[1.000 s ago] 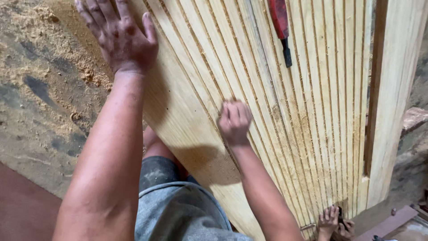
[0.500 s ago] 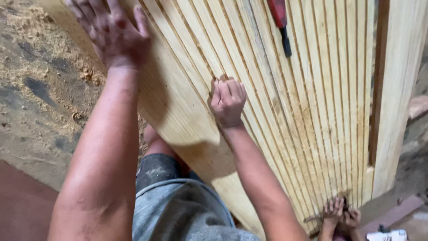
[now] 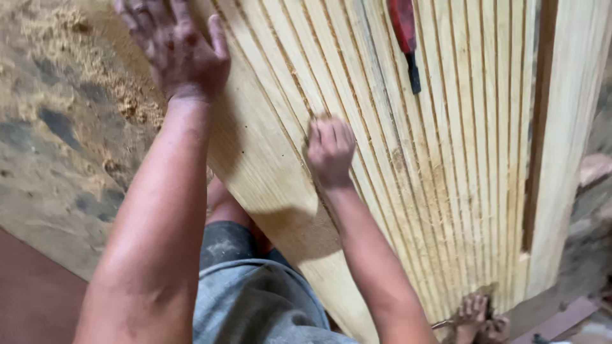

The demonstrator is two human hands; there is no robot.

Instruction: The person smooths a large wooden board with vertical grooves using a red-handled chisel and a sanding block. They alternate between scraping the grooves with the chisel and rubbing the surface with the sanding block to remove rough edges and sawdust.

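Sawdust point(image 3: 57, 38) lies scattered over a mottled grey floor point(image 3: 51, 159) along the left side of the frame, thickest toward the upper left.

At the centre of the frame the right hand point(image 3: 329, 150) is curled into a loose fist with its knuckles up, pressed against a grooved wooden panel point(image 3: 446, 159). Whatever it may be gripping is hidden under the fingers, so I cannot tell if it has hold of anything. At the upper left the left hand point(image 3: 178, 48) lies flat and open, fingers spread, palm down on the left edge of the same panel, holding nothing.

That panel fills the middle and right of the frame, pale yellow wood cut with many narrow parallel grooves running from the top down toward the lower right. Its left part is a smooth, ungrooved band that runs down past the person's grey shorts point(image 3: 255, 286) at the bottom centre.

Near the top, right of centre, a red-handled tool point(image 3: 405, 35) with a dark tip rests on the grooves, well apart from both hands. A plain upright board point(image 3: 567, 127) stands along the right edge of the panel. At the bottom right, bare toes point(image 3: 477, 315) show just beside the panel's lower end.
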